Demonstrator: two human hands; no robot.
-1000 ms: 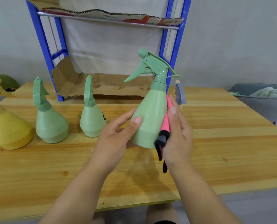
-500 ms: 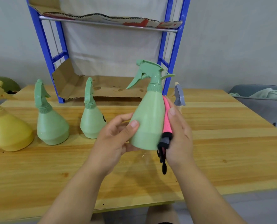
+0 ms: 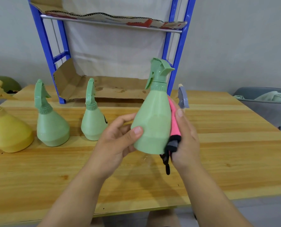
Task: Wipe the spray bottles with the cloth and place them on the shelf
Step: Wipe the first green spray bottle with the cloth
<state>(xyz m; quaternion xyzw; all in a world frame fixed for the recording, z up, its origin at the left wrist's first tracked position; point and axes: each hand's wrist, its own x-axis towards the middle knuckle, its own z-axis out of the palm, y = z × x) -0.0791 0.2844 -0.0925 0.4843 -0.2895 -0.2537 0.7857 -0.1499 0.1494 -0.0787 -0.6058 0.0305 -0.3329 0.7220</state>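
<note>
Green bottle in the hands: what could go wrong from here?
1. The left hand grips the green bottle only low on its body, off the table; pressure from the pink cloth in the right hand could push it loose.
2. The grey sprayer stands close behind the right hand, so a reach toward the shelf might knock it over.

We are seeing only a pink and black strip of the cloth (image 3: pixel 174 122); the rest is lying hidden between the held green bottle (image 3: pixel 152 125) and the right hand (image 3: pixel 185 140). Just behind that bottle a grey spray head (image 3: pixel 183 99) is showing, its body hiding behind the hand. To its left, a dark mark (image 3: pixel 105 119) on the nearest green bottle (image 3: pixel 92 126) is too small to read. Far left the yellow bottle (image 3: pixel 7 128), far right a grey bin (image 3: pixel 264 108) and behind it the shelf (image 3: pixel 177 46) are running off the edges.
</note>
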